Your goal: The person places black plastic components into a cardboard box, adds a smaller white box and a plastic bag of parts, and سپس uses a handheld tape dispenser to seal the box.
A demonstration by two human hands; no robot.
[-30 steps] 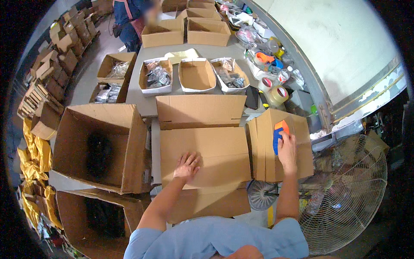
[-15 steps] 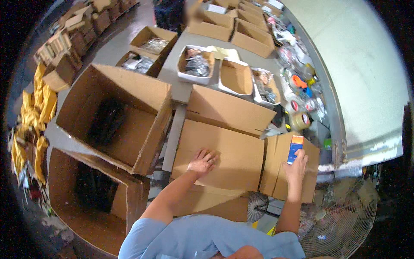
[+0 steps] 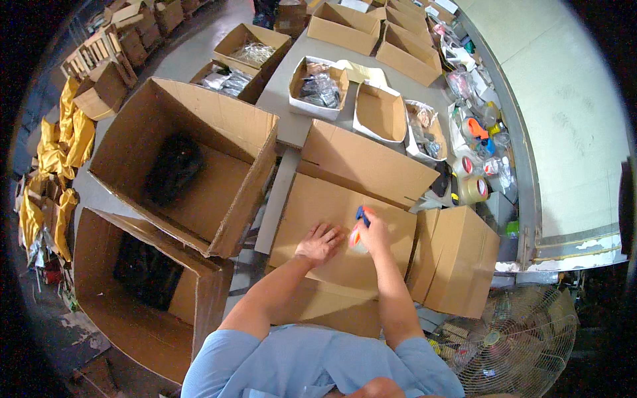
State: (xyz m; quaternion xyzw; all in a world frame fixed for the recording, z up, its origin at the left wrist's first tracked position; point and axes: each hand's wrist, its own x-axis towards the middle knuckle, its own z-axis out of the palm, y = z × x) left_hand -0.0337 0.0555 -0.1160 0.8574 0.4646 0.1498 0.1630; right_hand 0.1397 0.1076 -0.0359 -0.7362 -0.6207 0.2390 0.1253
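Counting from the middle of the carton [image 3: 308, 199], bare cardboard is lying free at 11 o'clock, and from above a hand could be passing there. Toward 9 o'clock the left hand [image 3: 320, 245] is covering the surface; toward 3 o'clock the right hand [image 3: 373, 233], holding a blue and orange tool [image 3: 355, 237], is also blocking it. At 6 o'clock, an open lane is running between both forearms [image 3: 279, 286]. At 12 to 1 o'clock the long flap [image 3: 365, 161] is making a border. At 10 o'clock the big box [image 3: 247, 192] is standing in the way.
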